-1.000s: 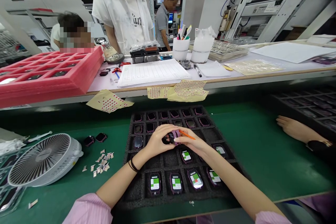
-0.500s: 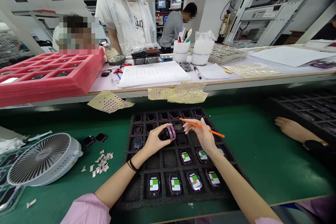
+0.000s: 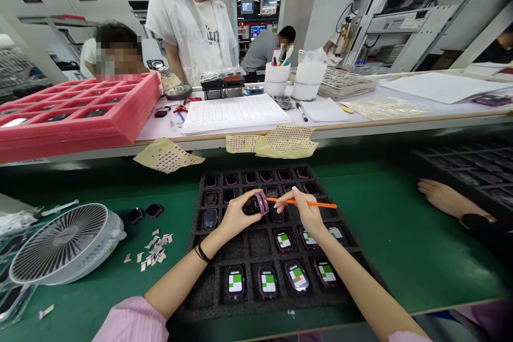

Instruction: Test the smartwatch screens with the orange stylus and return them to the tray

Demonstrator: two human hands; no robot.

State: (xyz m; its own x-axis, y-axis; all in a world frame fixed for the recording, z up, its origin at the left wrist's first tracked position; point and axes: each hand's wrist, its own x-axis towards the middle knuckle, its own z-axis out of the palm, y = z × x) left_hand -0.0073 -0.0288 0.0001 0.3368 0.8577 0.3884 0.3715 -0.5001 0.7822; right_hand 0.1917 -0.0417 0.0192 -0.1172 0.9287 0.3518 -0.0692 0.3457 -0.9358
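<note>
Over a black foam tray (image 3: 232,246), my left hand (image 3: 237,215) is closed on a purple-edged smartwatch case (image 3: 262,202), its side turned to the right. My right hand (image 3: 304,212) grips a thin orange stick (image 3: 320,204) like a pen; its left tip is at the watch's edge, and I cannot tell whether it touches. Below my hands, several watches with lit green-and-white screens, such as one watch (image 3: 267,281), lie in the tray's pockets. Dark-screened watches, among them one watch (image 3: 210,217), fill pockets at the back and left.
Left on the green bench (image 3: 404,224) are a grey fan (image 3: 66,243), two dark watches (image 3: 145,214) and several small pale strips (image 3: 156,250). A co-worker's hand (image 3: 444,195) rests at the right beside another black tray (image 3: 473,165). The shelf ahead holds a pink foam tray (image 3: 136,117) and papers (image 3: 236,112).
My right hand has lowered slightly, bringing the orange stick's tip down and left to the watch's edge. The left hand with the watch has barely moved. A person in the background leans lower.
</note>
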